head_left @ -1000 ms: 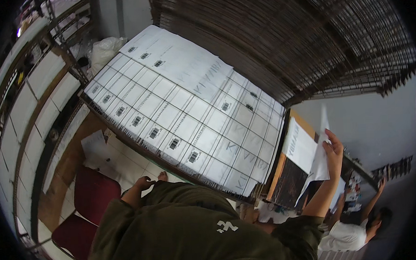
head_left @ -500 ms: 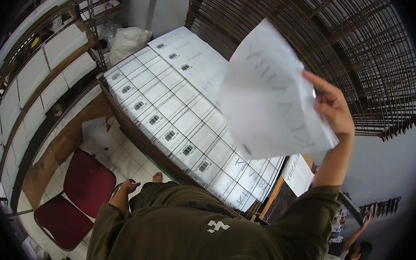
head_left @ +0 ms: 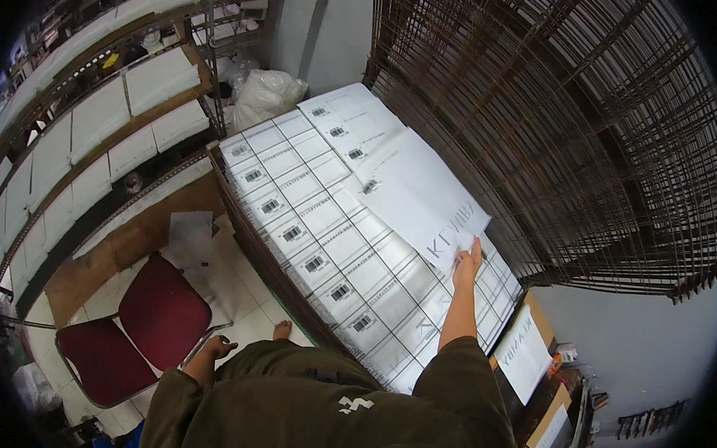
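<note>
My right hand point(head_left: 467, 263) grips the near edge of a white printed sheet point(head_left: 422, 200), with large lettering and a small barcode. The sheet lies on a wire drying rack, overlapping other sheets. More white sheets point(head_left: 344, 107) with barcodes rest beyond it along the right side. On the left, similar sheets point(head_left: 300, 194) show under a grid of thin dark wires. My left hand point(head_left: 219, 346) hangs low by my side, beside the red chair, its fingers curled in and apparently holding nothing.
Brown wire racks point(head_left: 564, 124) stand raised on the right. A red chair point(head_left: 164, 303) is on the tiled floor at left. Shelves point(head_left: 102, 132) of white stacks line the far left, near a white sack point(head_left: 271, 99). Another lettered sheet point(head_left: 527, 353) lies on a box at lower right.
My right hand has lowered the sheet from the air onto the rack, moving down and left. My left hand stays low. The view has shifted, and the person at lower right is out of sight.
</note>
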### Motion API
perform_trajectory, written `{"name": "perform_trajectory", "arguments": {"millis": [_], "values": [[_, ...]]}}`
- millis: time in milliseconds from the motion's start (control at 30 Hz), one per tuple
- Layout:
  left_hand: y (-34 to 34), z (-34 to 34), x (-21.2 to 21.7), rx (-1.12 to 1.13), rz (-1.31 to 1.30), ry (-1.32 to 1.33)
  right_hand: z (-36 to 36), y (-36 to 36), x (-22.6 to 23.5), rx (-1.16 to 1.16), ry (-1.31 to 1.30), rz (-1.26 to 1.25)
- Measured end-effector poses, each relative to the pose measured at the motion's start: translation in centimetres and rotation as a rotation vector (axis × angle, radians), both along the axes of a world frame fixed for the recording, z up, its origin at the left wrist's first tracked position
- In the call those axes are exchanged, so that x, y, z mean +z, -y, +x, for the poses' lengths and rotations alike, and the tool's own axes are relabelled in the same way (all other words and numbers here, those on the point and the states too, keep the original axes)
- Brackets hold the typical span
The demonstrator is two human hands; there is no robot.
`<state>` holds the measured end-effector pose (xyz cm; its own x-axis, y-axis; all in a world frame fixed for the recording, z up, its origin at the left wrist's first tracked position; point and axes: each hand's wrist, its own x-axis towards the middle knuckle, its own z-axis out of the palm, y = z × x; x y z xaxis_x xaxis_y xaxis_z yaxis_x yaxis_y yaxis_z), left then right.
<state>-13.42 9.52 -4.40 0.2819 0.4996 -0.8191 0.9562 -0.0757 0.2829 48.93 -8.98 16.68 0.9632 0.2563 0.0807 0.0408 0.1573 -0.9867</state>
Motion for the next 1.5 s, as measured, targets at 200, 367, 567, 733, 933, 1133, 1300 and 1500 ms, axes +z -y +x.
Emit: {"name": "perform_trajectory", "arguments": {"millis": [200, 367, 567, 733, 933, 1133, 1300, 1500], "values": [[-1.4, -3.8, -2.9, 0.058, 0.064, 0.0, 3.2, -0.7, -5.2, -0.015, -0.136, -0.153], [-0.7, -4.1, -3.4, 0.048, 0.101, 0.021, 6.1, 0.2, -7.4, -0.016, -0.087, -0.217], [-0.4, -2.5, -3.1, 0.034, 0.1, 0.048, 7.9, 0.7, -8.8, -0.056, 0.011, -0.262], [-1.1, -0.8, -1.1, 0.013, 0.084, 0.063, 7.6, 0.7, -8.4, -0.085, 0.015, -0.301], [-1.1, -1.3, -4.0, 0.067, 0.026, 0.104, 9.5, 0.8, -12.5, -0.163, 0.141, -0.361], [-1.4, 0.7, -1.4, 0.024, 0.029, 0.083, 8.8, 2.1, -12.5, -0.166, 0.12, -0.402], [-1.2, 0.9, -1.5, 0.019, 0.015, 0.064, 7.1, 1.4, -11.0, -0.201, 0.265, -0.537], [-1.3, 0.6, -3.3, -0.004, -0.009, 0.061, 3.4, 2.6, -6.8, -0.306, 0.384, -0.642]]}}
